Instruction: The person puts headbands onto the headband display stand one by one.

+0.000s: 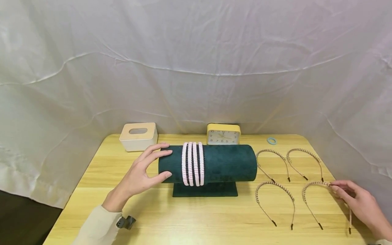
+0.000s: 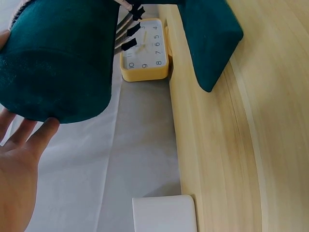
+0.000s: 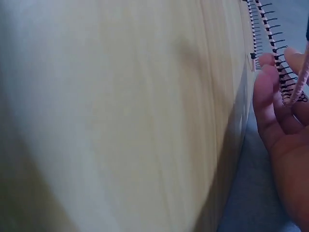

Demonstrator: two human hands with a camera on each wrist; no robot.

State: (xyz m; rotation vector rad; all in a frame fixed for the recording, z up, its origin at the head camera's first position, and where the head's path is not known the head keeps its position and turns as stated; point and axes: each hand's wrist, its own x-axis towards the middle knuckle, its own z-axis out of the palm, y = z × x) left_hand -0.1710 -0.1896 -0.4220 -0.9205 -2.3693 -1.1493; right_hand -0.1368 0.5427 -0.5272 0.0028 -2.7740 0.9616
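The left hand (image 1: 142, 173), fingers apart, touches the left end of the green stand (image 1: 229, 163), while the right hand (image 1: 359, 202) pinches the front-right headband (image 1: 316, 183) by the table (image 1: 199, 217) edge — an off-centre grip that could tilt it into the front-left headband (image 1: 274, 184).

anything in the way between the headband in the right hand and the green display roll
Yes, at table level: the near left headband and far left headband lie between the held headband in the right hand and the green display roll. Nothing visible blocks the way above them.
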